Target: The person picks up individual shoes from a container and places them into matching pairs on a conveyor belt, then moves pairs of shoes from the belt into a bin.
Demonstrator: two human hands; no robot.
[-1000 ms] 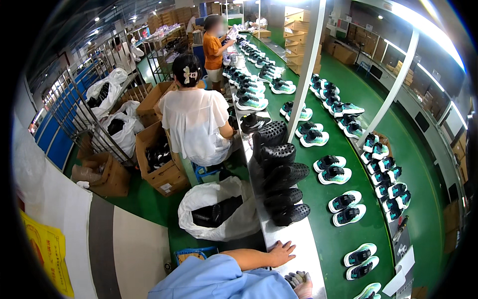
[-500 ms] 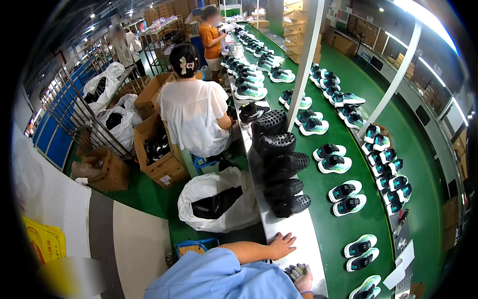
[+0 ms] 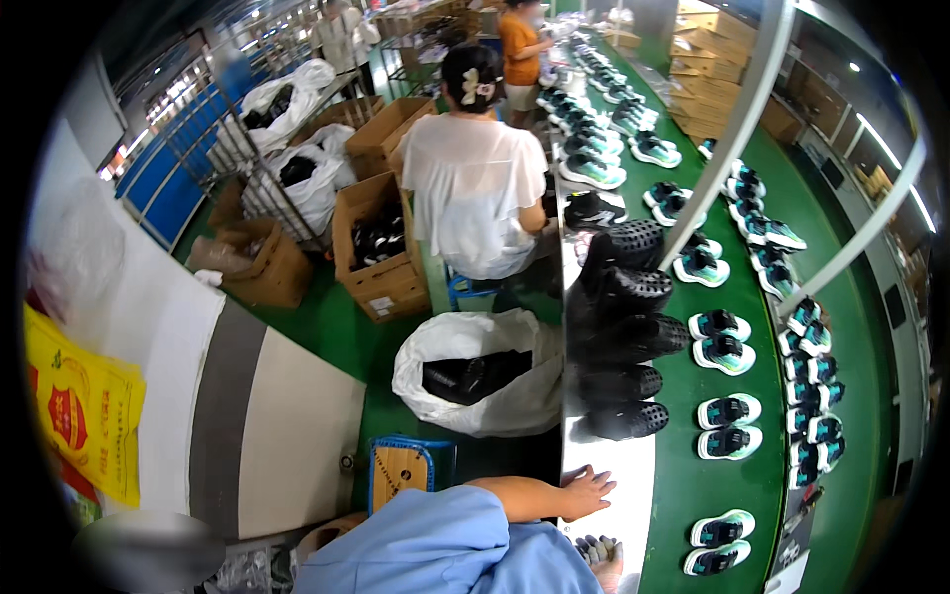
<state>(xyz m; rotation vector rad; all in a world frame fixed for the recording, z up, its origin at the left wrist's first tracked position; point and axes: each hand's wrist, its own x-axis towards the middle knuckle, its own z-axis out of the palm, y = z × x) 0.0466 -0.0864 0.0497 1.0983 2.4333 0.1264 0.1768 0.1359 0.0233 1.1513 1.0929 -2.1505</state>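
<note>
**Spread left grip (image 3: 590, 493) rests near a row of black perforated footwear (image 3: 633, 420)**

The left grip lies on the pale bench (image 3: 623, 477), fingers spread and holding nothing that shows. The right grip (image 3: 602, 560) is just beside it, nearer the lower edge; its fingers look grey, perhaps covered, and whether they close on anything I cannot tell.

The black perforated footwear stands close-packed along the bench, beyond the left grip and apart from it, with the holed toes pointing toward the green belt (image 3: 673, 495). It is likely light and rubbery, bending a little under a squeeze and springing back, hardly fragile. The smooth shine suggests it could slip under dry fingertips, so the back opening or both sides of the heel look the surest places to take hold. With pieces this tight together, pulling one may drag its neighbour.

On the belt, pairs of teal-and-white sneakers (image 3: 730, 442) sit side by side. They are probably soft in the upper and springy in the sole; the heel collar gives a clean hold.

A white sack (image 3: 421, 398) holding black pieces (image 3: 473, 376) is on the bench's near side, behind a seated co-worker (image 3: 470, 183).
</note>
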